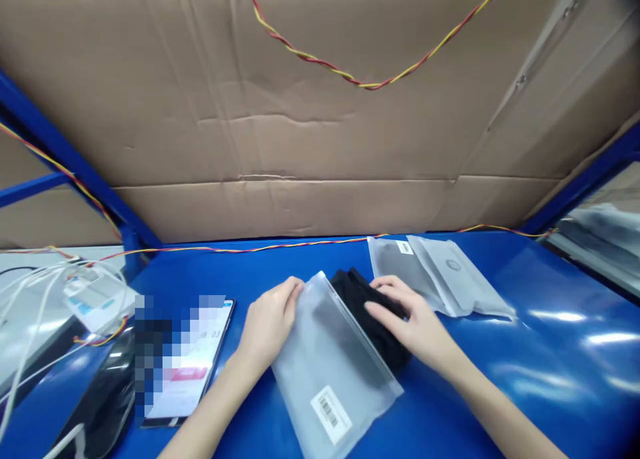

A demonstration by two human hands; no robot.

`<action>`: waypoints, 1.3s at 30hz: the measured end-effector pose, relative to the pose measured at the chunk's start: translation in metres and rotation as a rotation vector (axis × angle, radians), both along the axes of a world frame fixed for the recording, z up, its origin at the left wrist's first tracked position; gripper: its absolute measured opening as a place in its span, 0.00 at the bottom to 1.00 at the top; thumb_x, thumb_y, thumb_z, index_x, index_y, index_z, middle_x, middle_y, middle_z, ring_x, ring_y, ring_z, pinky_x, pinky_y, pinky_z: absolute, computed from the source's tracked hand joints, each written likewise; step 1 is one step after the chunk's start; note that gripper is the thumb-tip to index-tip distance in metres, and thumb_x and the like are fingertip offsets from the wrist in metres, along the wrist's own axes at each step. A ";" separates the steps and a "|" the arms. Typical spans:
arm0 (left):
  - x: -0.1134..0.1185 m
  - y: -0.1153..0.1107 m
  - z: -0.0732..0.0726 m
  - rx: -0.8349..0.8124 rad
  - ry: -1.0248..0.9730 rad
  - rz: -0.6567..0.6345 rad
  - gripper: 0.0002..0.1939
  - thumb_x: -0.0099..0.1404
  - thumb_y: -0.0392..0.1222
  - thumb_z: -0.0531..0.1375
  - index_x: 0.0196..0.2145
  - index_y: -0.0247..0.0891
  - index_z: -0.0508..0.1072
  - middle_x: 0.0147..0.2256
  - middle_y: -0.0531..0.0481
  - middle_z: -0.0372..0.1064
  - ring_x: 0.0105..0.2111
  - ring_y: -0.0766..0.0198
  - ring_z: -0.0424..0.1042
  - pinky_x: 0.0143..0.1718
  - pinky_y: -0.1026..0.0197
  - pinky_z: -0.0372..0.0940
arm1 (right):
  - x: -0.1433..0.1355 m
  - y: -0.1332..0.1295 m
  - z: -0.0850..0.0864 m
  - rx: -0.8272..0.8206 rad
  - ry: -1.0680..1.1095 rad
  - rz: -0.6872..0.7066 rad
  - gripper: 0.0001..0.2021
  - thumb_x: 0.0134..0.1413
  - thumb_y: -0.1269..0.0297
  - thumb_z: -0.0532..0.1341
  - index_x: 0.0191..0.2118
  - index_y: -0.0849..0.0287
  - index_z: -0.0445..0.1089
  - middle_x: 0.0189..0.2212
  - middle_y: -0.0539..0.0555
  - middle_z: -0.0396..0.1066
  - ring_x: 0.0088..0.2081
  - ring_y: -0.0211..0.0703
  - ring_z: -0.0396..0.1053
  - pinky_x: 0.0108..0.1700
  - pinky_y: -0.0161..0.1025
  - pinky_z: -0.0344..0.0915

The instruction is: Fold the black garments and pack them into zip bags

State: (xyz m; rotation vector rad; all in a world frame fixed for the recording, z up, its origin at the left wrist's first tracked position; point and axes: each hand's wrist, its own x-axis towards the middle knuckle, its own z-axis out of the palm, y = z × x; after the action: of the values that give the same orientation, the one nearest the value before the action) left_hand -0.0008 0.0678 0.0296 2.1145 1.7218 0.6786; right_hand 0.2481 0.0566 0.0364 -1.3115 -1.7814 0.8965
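A frosted plastic zip bag (320, 352) with a white barcode label lies tilted on the blue table, its opening facing up and right. My left hand (270, 322) pinches the bag's upper left edge between thumb and fingers. Folded black fabric (367, 312), perhaps a garment, sits at the opening, partly inside the bag. My right hand (413, 322) rests on the fabric's right side, fingers curved around it with the thumb on top. The fabric's lower part is hidden by the bag.
Two frosted bags (460, 279), at least one with dark contents, lie behind at the right. A phone (200, 366) with a lit screen is left of my left arm. White cables (30, 312) and a black plastic-wrapped item (100, 399) are further left. Cardboard (310, 146) walls the back.
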 end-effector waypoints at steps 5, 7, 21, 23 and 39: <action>-0.015 0.010 -0.001 0.244 0.191 0.005 0.15 0.71 0.43 0.47 0.48 0.44 0.70 0.44 0.44 0.70 0.44 0.51 0.68 0.44 0.51 0.59 | 0.015 0.008 0.004 0.072 -0.001 -0.172 0.11 0.58 0.54 0.59 0.34 0.56 0.69 0.40 0.54 0.68 0.41 0.46 0.67 0.45 0.40 0.63; -0.014 0.011 -0.003 0.309 0.204 -0.005 0.16 0.71 0.44 0.48 0.52 0.42 0.68 0.49 0.42 0.66 0.48 0.49 0.66 0.48 0.48 0.58 | 0.017 0.010 0.004 0.055 0.006 -0.170 0.12 0.59 0.53 0.57 0.34 0.56 0.68 0.38 0.55 0.68 0.40 0.46 0.66 0.43 0.40 0.64; 0.018 -0.009 -0.021 0.115 0.069 -0.085 0.25 0.69 0.51 0.51 0.61 0.42 0.55 0.56 0.42 0.63 0.53 0.50 0.65 0.51 0.48 0.61 | 0.010 0.004 -0.007 0.171 -0.334 -0.012 0.11 0.58 0.62 0.56 0.47 0.53 0.62 0.38 0.53 0.65 0.34 0.43 0.65 0.37 0.41 0.65; 0.016 -0.008 -0.021 0.120 0.096 -0.104 0.26 0.68 0.49 0.53 0.61 0.44 0.55 0.57 0.42 0.61 0.53 0.49 0.65 0.51 0.47 0.61 | 0.017 0.008 -0.010 0.293 -0.414 -0.122 0.13 0.58 0.68 0.52 0.49 0.55 0.62 0.41 0.56 0.65 0.40 0.48 0.66 0.43 0.45 0.65; 0.029 -0.023 -0.006 0.145 0.034 -0.541 0.16 0.55 0.49 0.65 0.39 0.40 0.69 0.42 0.47 0.66 0.46 0.55 0.64 0.51 0.51 0.61 | -0.008 -0.007 -0.026 0.457 -0.721 0.273 0.21 0.59 0.76 0.49 0.54 0.54 0.66 0.35 0.56 0.65 0.34 0.48 0.65 0.35 0.46 0.66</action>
State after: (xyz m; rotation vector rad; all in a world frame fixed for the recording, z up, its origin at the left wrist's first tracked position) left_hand 0.0283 0.0453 0.0241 2.5455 1.0526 0.6158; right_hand 0.2396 0.0499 0.0100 -1.1715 -2.5707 0.0914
